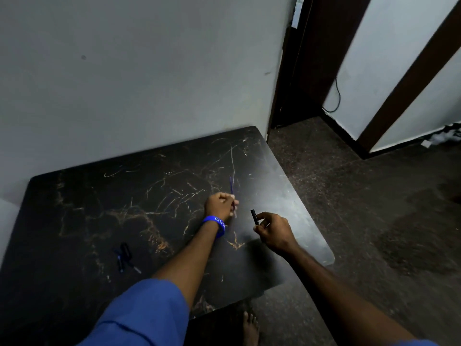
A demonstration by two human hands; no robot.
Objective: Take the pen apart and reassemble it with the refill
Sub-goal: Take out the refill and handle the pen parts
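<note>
My left hand (220,205), with a blue wristband, is closed around a thin blue refill (232,186) that sticks up and away from the fist, its pale tip showing below the fingers. My right hand (273,231) pinches a short black pen barrel (255,216), held upright just right of the left hand. The two parts are apart, a small gap between them. Both hands hover over the right part of the dark marbled table (124,208). More pen parts (124,257), black and blue, lie on the table at the near left.
A grey wall rises behind the table. The table's right edge (311,221) drops to a dark speckled floor. A doorway with a brown frame (299,71) stands at the far right. A bare foot (250,328) shows below the table's front edge.
</note>
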